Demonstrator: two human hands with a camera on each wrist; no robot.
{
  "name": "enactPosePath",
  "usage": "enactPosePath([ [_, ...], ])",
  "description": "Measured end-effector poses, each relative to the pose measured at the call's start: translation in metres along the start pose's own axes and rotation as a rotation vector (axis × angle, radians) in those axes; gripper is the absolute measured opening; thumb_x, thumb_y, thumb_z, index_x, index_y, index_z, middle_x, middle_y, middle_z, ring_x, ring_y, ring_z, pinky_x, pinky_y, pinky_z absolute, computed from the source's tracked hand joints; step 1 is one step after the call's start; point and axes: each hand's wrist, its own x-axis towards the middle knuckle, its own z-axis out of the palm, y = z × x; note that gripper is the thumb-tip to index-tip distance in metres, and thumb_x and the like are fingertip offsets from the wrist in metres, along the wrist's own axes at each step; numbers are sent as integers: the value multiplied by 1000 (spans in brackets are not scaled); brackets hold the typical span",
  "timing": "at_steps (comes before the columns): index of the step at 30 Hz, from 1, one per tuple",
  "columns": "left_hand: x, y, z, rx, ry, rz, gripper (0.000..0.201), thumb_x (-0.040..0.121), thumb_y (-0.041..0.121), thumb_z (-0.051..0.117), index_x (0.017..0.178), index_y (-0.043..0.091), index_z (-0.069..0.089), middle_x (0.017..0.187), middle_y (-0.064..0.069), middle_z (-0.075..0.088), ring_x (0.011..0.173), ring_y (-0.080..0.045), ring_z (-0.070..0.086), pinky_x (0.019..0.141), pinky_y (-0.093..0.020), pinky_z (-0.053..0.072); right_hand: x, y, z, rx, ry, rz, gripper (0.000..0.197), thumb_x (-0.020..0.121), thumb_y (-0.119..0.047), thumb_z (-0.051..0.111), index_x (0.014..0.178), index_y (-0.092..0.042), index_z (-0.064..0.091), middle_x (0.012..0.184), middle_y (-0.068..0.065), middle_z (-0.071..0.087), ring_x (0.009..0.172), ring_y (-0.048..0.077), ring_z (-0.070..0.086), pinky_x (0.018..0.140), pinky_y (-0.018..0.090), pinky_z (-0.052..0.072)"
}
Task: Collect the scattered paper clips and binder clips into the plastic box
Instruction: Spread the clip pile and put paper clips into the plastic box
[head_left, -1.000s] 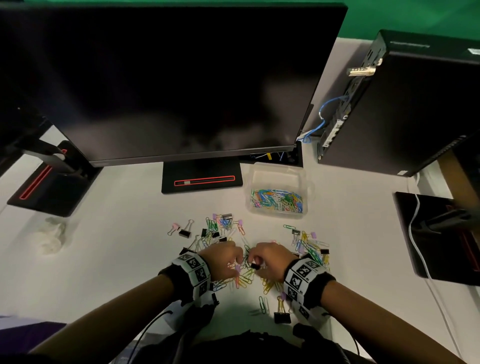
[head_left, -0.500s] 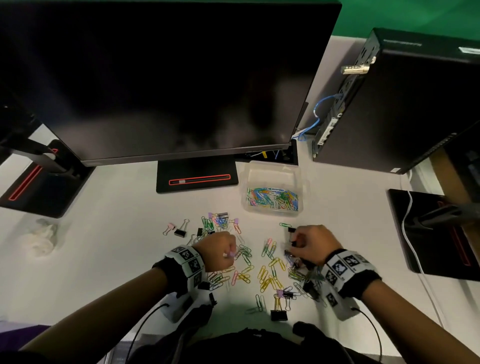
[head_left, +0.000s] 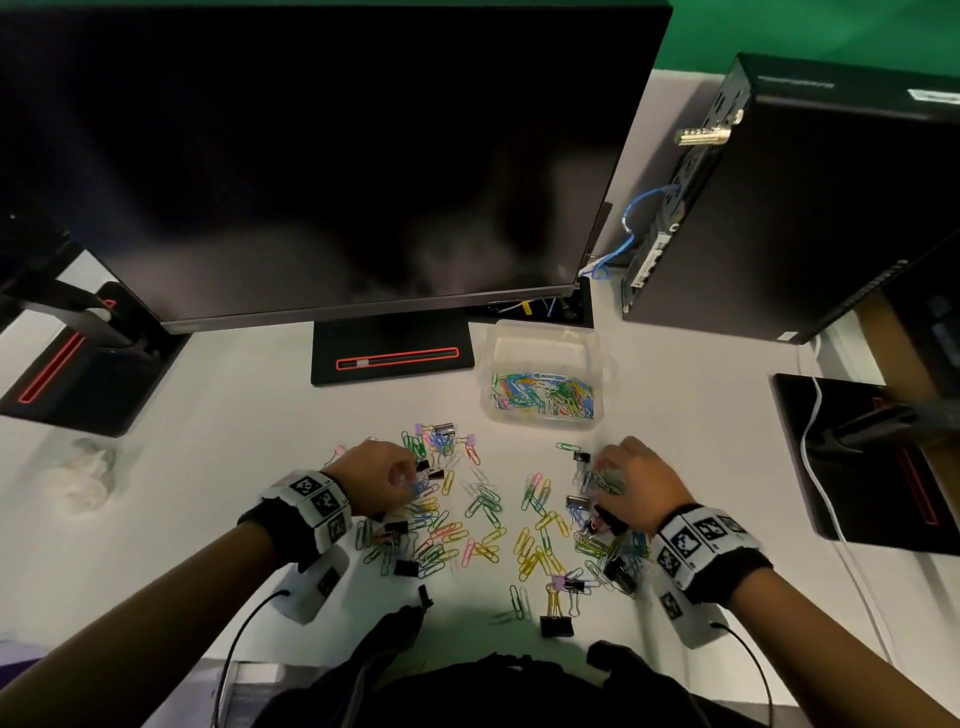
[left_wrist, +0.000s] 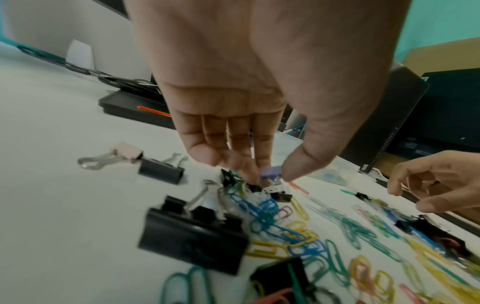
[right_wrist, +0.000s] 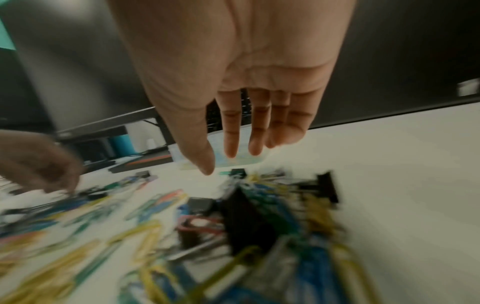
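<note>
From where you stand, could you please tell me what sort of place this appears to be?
Probably an office desk or computer workstation: a large dark flat monitor, a black desktop computer tower, and coloured paper clips on the white tabletop.

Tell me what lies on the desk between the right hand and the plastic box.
In the head view, a green paper clip and a small black binder clip lie just off the right hand; beyond them the desk is bare up to the plastic box.

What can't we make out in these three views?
- Right wrist view: the clip pile is smeared by motion blur; single clips can't be told apart.
- Head view: the fingertips of the right hand are hidden behind its own back.
- Head view: the purple binder clip pinched by the left hand is hidden under that hand.
- Head view: box contents too small to count.
</note>
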Motion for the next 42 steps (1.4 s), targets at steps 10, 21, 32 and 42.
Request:
enactPosePath([
  [10,0,-4,4,56,124,-63,41,84,24,59,123,16,48,119,-8,50,107,-22,51,91,-28,42,22,-61,37,-88,-183,-258,58,81,11,42,132,-16,47,139,10,38,128,28,35,108,35,34],
  [21,18,51,44,347,-79,287,60,98,24,35,148,6,8,158,-11,-1,147,-21,2,119,-27,2,-8,-53,52,-127,-165,-285,53,85,1,43,136,-11,40,143,8,34,131,26,34,111,31,29],
  [32,-5,55,57,251,-147,398,85,79,44,67,147,21,22,155,-2,19,144,-18,13,118,-30,13,-31,-45,43,-131,-309,-290,78,73,-51,68,138,-22,37,143,2,32,132,20,32,110,30,28],
  [42,2,60,62,418,-133,331,105,65,57,72,146,17,19,152,-7,17,140,-26,15,116,-40,21,-76,-26,55,-130,-329,-303,38,73,-40,70,104,-23,58,102,-5,44,101,18,49,77,24,38],
])
